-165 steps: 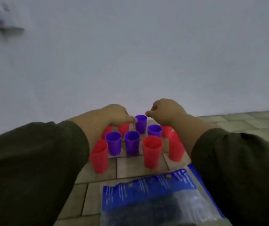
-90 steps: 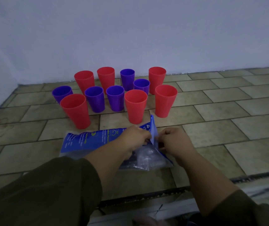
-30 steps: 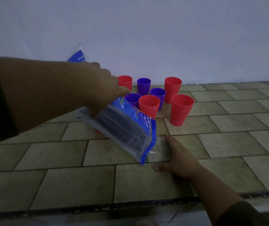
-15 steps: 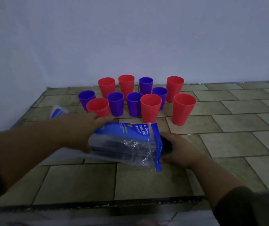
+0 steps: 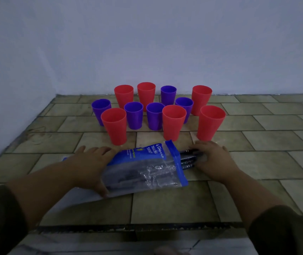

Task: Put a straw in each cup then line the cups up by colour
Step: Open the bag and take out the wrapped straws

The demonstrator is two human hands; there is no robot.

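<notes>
Several red cups and purple cups stand upright and mixed together on the tiled floor near the wall, and I see no straws in them. In front of them lies a blue and clear straw bag. My left hand rests flat on the bag's left part, fingers straight and spread, thumb along its near edge. A bundle of dark straws sticks out of the bag's right end. My right hand curls its fingers round those straw ends.
The tiled floor runs out to the right of the cups. A pale wall closes the back and the left side. A dark ledge edge crosses just in front of me.
The bag has come down from the air onto the floor, and my left hand has flattened on it. My right hand has moved from the floor to the bag's open end and taken the straw ends.
</notes>
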